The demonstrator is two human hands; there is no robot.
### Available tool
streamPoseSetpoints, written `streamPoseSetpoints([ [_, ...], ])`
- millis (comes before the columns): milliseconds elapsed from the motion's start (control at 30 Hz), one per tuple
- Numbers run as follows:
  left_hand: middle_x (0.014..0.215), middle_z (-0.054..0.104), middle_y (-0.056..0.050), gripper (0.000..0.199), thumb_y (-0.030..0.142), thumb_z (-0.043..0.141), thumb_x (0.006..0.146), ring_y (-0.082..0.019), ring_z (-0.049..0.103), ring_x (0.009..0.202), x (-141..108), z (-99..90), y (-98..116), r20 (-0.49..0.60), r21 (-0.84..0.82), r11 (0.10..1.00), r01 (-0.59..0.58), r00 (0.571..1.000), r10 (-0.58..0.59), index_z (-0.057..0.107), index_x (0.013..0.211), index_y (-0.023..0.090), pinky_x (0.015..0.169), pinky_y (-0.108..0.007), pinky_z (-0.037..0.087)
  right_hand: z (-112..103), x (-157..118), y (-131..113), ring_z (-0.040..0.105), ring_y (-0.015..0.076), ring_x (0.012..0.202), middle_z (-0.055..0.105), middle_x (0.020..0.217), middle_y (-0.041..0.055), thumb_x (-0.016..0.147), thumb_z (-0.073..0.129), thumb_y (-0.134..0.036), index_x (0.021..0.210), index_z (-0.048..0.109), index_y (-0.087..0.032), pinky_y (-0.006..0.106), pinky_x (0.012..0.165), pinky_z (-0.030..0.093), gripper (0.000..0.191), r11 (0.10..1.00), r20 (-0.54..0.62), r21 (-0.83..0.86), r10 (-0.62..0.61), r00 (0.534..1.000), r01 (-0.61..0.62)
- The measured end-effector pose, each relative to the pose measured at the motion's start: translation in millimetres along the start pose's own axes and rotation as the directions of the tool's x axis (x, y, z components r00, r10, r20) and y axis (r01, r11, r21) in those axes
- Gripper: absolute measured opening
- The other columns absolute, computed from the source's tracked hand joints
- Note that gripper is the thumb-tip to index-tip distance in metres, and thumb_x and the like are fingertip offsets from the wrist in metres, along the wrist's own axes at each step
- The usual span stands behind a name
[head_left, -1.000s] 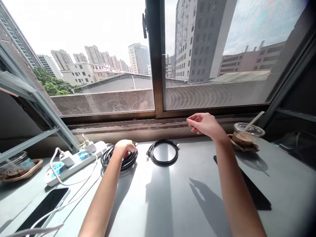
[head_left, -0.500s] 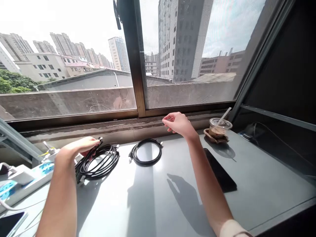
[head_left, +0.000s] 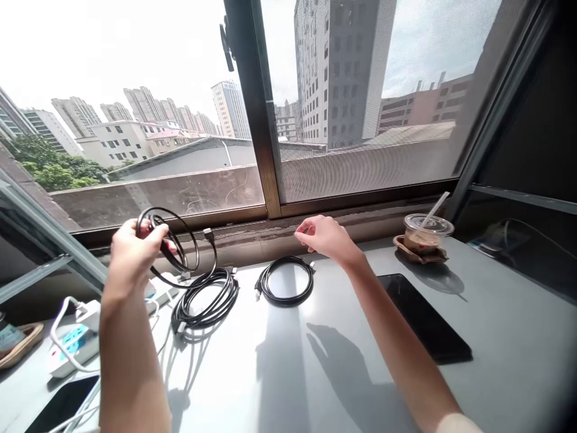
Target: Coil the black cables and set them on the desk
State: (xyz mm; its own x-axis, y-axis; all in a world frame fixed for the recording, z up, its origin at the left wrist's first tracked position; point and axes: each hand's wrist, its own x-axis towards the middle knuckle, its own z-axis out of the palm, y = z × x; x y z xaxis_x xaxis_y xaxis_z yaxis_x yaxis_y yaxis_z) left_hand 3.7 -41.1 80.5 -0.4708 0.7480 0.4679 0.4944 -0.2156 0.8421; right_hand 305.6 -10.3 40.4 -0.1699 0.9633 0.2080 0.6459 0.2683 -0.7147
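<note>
black cable [head_left: 174,257] hangs looped in the left hand [head_left: 136,249], above a dark coil [head_left: 222,304]; whether they join is unclear. likely light, springy; grip best across gathered loops. right hand [head_left: 327,238] empty, narrowly parted.

Black cable [head_left: 177,260] raised, loosely looped; left coil [head_left: 228,299], right coil [head_left: 288,300] flat, apart.

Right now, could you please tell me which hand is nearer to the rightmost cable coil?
Right. The right hand hovers above and to the right of the rightmost cable coil; the left hand is farther off to its left, holding another cable aloft.
</note>
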Motion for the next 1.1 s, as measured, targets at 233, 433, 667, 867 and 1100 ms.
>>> streamPoseSetpoints([
  [233, 0.076, 0.054, 0.005, 0.026, 0.026, 0.064, 0.068, -0.005, 0.055, 0.051, -44, 34.4, 42, 0.233, -0.357, 0.932, 0.057, 0.972, 0.029, 0.040, 0.075, 0.019, 0.055, -0.019, 0.046, 13, -11, -18, 0.064, 0.0165, 0.079, 0.069, 0.091, 0.0079, 0.081, 0.056, -0.055, 0.098, 0.069, -0.016, 0.018, 0.045, 0.045, 0.044, 0.906, 0.252, 0.393, -0.272, 0.929, 0.159],
  [433, 0.101, 0.063, -0.002, 0.022, 0.034, 0.058, 0.078, -0.012, 0.065, 0.072, -69, 66.1, 45, 0.441, -0.379, 0.920, 0.101, 0.894, 0.083, 0.041, 0.084, 0.020, 0.070, -0.024, 0.052, 16, -31, -38, 0.061, 0.0143, 0.078, 0.068, 0.086, 0.0046, 0.082, 0.059, -0.050, 0.092, 0.069, -0.015, 0.021, 0.064, 0.047, 0.039, 0.784, 0.239, 0.512, -0.523, 0.818, 0.351],
  [667, 0.108, 0.066, -0.005, 0.021, 0.038, 0.054, 0.083, -0.019, 0.065, 0.093, -92, 80.3, 49, 0.496, -0.417, 0.902, 0.110, 0.859, 0.125, 0.048, 0.094, 0.021, 0.076, -0.027, 0.053, 16, -32, -38, 0.057, 0.0115, 0.067, 0.062, 0.073, 0.0014, 0.082, 0.062, -0.040, 0.080, 0.062, -0.014, 0.022, 0.061, 0.045, 0.027, 0.770, 0.180, 0.514, -0.528, 0.830, 0.378],
  [867, 0.079, 0.070, -0.003, 0.031, 0.047, 0.048, 0.087, -0.017, 0.068, 0.068, -80, 70.6, 49, 0.377, -0.354, 0.933, -0.057, 0.905, 0.198, 0.054, 0.101, 0.019, 0.066, -0.027, 0.053, -3, -28, -26, 0.063, 0.0136, 0.074, 0.067, 0.085, 0.0051, 0.087, 0.054, -0.042, 0.096, 0.058, -0.015, 0.024, 0.065, 0.050, 0.028, 0.784, 0.132, 0.542, -0.435, 0.891, 0.303],
  [1100, 0.051, 0.062, 0.003, 0.025, 0.040, 0.049, 0.087, -0.012, 0.055, 0.037, -70, 44.7, 55, 0.188, -0.174, 0.970, -0.172, 0.961, 0.204, 0.058, 0.093, 0.017, 0.041, -0.022, 0.044, -25, -18, -9, 0.060, 0.0124, 0.075, 0.063, 0.080, 0.0019, 0.092, 0.049, -0.033, 0.090, 0.060, -0.016, 0.024, 0.072, 0.045, 0.020, 0.828, -0.254, 0.143, -0.499, 0.829, 0.542],
])
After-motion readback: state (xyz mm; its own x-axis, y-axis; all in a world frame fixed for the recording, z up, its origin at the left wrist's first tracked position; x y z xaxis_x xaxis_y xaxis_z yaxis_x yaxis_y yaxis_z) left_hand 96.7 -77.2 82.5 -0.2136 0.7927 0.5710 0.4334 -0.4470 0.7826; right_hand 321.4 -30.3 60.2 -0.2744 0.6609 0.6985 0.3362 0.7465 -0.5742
